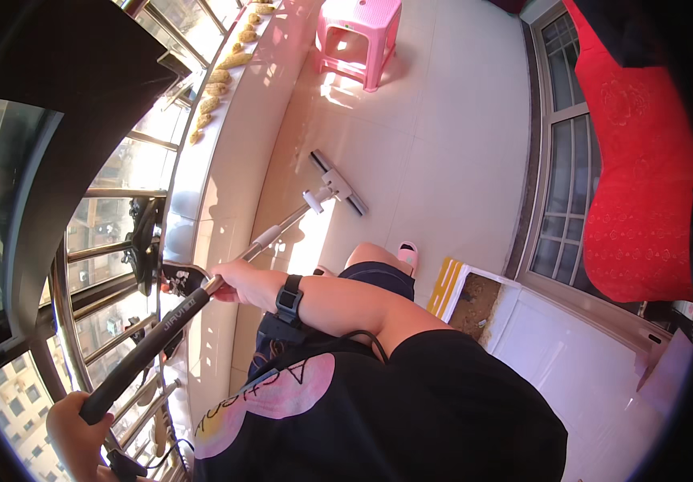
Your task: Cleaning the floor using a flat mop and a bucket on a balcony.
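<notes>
My right hand is closed around the metal pole of a mop, just above its dark grip sleeve. Down at the lower left, my left hand holds the end of that grip. The pole runs slantwise to a flat mop head with a white centre and dark strip, resting on the tiled floor. It lies ahead of my feet, in and beside a patch of sunlight. A pink slipper shows on one foot; the other foot is mostly hidden.
A pink plastic stool stands farther ahead. Corn cobs line the ledge at left, beside metal railings. Shoes hang by the railings. At right are a yellow-and-white container, a white surface, a sliding door and red cloth.
</notes>
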A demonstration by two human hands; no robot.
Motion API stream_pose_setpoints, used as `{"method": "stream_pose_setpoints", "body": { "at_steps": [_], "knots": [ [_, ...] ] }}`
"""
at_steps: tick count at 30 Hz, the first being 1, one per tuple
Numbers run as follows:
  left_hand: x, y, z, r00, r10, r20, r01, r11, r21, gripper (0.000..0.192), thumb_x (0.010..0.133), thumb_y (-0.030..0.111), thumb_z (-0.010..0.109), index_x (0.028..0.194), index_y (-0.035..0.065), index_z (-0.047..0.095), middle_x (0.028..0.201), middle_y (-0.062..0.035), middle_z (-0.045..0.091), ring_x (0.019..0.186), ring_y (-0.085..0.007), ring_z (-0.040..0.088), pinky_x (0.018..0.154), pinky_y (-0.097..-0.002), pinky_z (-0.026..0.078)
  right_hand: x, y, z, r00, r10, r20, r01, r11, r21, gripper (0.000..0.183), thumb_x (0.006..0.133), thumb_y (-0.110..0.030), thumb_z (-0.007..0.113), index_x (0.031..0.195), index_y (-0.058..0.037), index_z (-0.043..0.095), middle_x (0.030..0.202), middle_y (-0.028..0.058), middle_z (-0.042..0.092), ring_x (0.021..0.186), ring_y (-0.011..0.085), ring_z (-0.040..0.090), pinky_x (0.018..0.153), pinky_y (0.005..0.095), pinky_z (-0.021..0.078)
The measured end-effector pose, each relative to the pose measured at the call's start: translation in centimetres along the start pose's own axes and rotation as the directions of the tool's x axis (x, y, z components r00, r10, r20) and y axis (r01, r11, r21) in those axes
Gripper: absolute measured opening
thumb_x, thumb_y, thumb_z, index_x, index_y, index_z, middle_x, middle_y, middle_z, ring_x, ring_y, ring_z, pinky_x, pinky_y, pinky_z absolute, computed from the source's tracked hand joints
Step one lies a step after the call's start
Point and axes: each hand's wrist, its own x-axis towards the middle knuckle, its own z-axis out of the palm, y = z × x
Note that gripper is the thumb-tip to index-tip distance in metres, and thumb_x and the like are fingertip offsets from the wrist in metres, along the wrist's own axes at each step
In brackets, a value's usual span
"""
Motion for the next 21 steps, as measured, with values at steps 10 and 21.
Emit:
{"method": "stream_pose_setpoints", "body": {
  "at_steps": [10, 21],
  "knots": [
    [4.4, 7.3, -0.9, 0.982, -0.177, 0.058, 0.177, 0.984, 0.004, 0.033, 0.047, 0.018, 0.077, 0.073, 0.0027, 0.062, 0.065, -0.0145, 0.058, 0.064, -0.0309, 0.058, 0.06, -0.0371, 0.045, -1.5, -18.4, -10.7, 0.94, -0.113, 0.323, 0.284, 0.785, -0.551, 0.03, 0.089, -0.026, 0.048, 0.108, -0.0037, 0.051, 0.089, 0.0138, 0.065, 0.068, 0.0179, 0.064, 0.056, 0.0273, 0.0524],
    [4.4, 26.9, -9.5, 0.888, -0.46, -0.026, 0.453, 0.861, 0.229, 0.018, 0.055, 0.006, 0.066, 0.069, 0.0057, 0.053, 0.067, -0.0118, 0.054, 0.068, -0.033, 0.054, 0.061, -0.0408, 0.041, -2.3, -56.5, -38.3, 0.639, -0.755, -0.147, -0.316, -0.084, -0.945, 0.043, 0.077, -0.027, 0.059, 0.108, 0.0027, 0.056, 0.097, 0.0204, 0.061, 0.093, 0.0346, 0.059, 0.082, 0.0404, 0.0485]
  ]
}}
